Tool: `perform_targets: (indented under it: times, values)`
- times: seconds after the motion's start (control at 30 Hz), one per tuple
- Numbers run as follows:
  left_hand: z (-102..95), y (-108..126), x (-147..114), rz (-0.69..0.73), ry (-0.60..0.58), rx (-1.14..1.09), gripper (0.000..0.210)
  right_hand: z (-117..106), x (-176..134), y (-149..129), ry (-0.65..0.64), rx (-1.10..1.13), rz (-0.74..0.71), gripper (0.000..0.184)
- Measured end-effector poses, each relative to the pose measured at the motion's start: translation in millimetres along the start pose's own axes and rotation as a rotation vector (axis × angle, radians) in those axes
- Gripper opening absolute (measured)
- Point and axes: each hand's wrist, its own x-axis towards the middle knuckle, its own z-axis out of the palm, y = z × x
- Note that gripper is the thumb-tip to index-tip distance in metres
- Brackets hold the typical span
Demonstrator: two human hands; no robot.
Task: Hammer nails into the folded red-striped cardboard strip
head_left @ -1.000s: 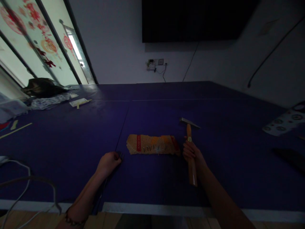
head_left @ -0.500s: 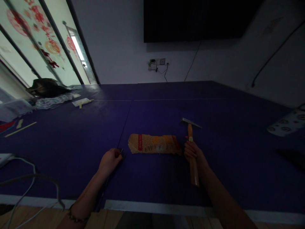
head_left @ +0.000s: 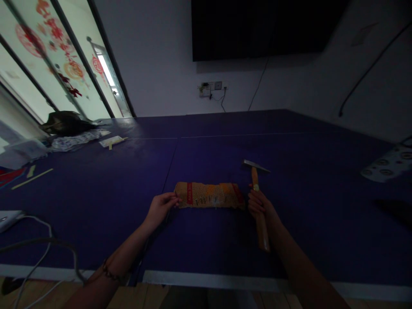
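Note:
My right hand (head_left: 259, 204) is wrapped round the wooden handle of a hammer (head_left: 263, 231), its narrow metal head raised and pointing away from me. Left of it on the purple surface lies an oblong packet (head_left: 206, 195), yellowish and speckled with red bands near both ends. Several thin dark strokes like nails show along its middle; the dim light hides how they sit. At the packet's left end, my left hand (head_left: 164, 206) has thumb and fingers pinched together, fingertips against its edge. What they pinch is too small to make out.
A white device (head_left: 9, 219) with cables lies at the left. Farther back are a dark bag (head_left: 66, 122), a clear plastic box (head_left: 22, 154) and a small white packet (head_left: 111, 141). A patterned white object (head_left: 388, 164) sits at the right. A screen (head_left: 267, 30) hangs on the wall.
My left hand has moved right and slightly up, from beside the packet to its left end. My right hand keeps hold of the hammer with hardly any movement.

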Motion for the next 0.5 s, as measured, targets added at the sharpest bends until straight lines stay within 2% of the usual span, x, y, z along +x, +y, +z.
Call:
perform_targets:
  times: [0.13,0.27,0.37,0.5]
  values:
    - [21.9,1,13,0.074,-0.063,0.05,0.025,-1,1,2,0.0,-0.002,-0.021,0.015]
    - [41.5,-5,16,0.105,-0.054,0.222,0.024,-3,2,4,0.002,-0.008,-0.027,0.015]
    - [46.9,-8,16,0.114,-0.049,0.324,0.021,-5,1,5,0.008,-0.011,-0.032,0.015]
    - [46.4,-11,16,0.138,-0.072,0.351,0.018,-8,1,6,0.018,-0.008,-0.034,0.017]
